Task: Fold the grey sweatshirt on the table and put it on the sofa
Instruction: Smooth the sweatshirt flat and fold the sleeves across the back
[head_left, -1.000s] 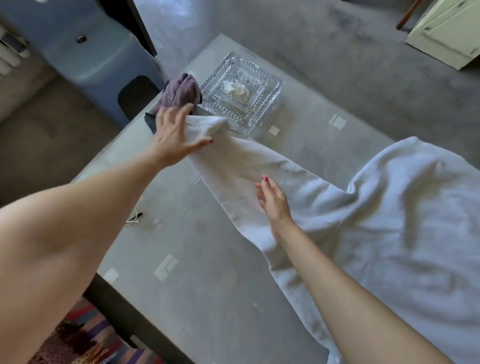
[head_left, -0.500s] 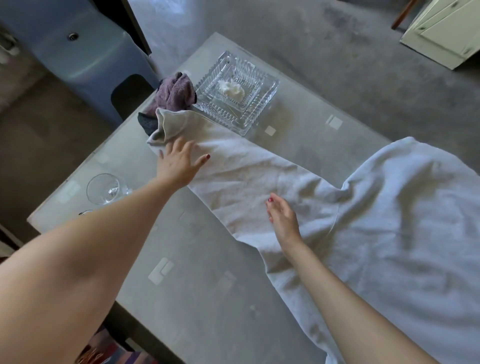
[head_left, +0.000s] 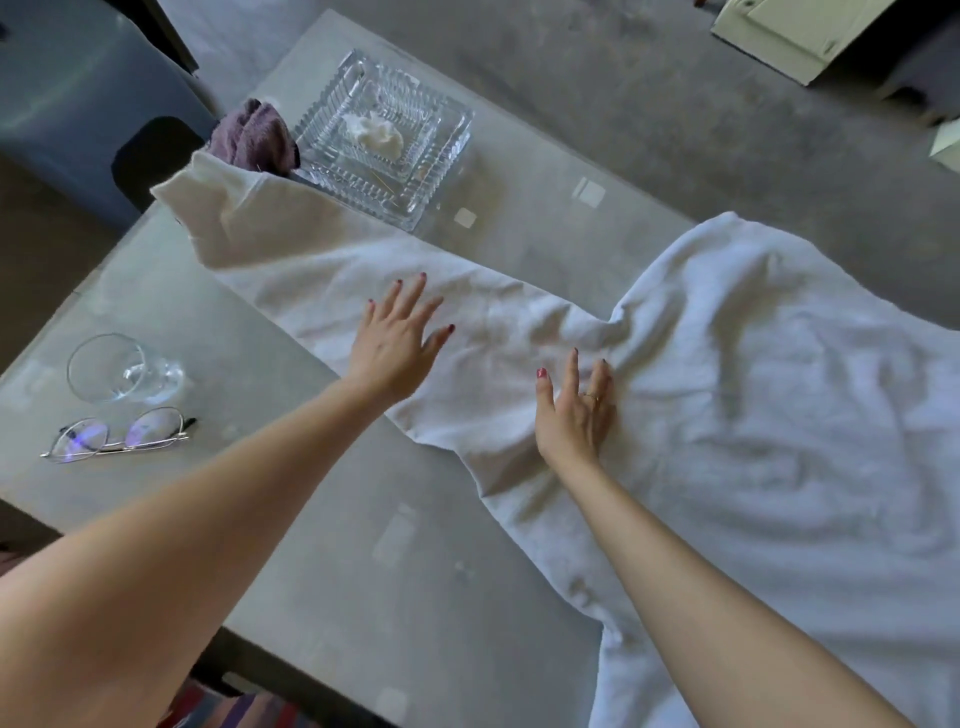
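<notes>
Your left hand (head_left: 397, 340) has slid down the sleeve, away from the cuff it was at a moment ago, and your right hand (head_left: 574, 410) has shifted toward the armpit crease. Both hands lie flat, fingers spread, gripping nothing, pressing the grey sweatshirt (head_left: 727, 415) onto the surface (head_left: 311, 545).

The sweatshirt lies spread, body well to the right of the glass dish (head_left: 384, 137), sleeve running up to it. Watch that cuff: it rests against the dish's near edge and the purple cloth (head_left: 254, 136). Judging from here, dragging the sleeve back could tug the dish or pull the cloth along. The drinking glass (head_left: 111, 369), lying on its side to the left of the sleeve and well below the dish, could roll if the surface gets jolted, and the spectacles (head_left: 117, 434) sit just beside it. The sweatshirt's near edge seems to hang over the surface's front; it may slip.

Count: one sweatshirt, one dish, one cloth, one glass, one pair of spectacles, two hands.
</notes>
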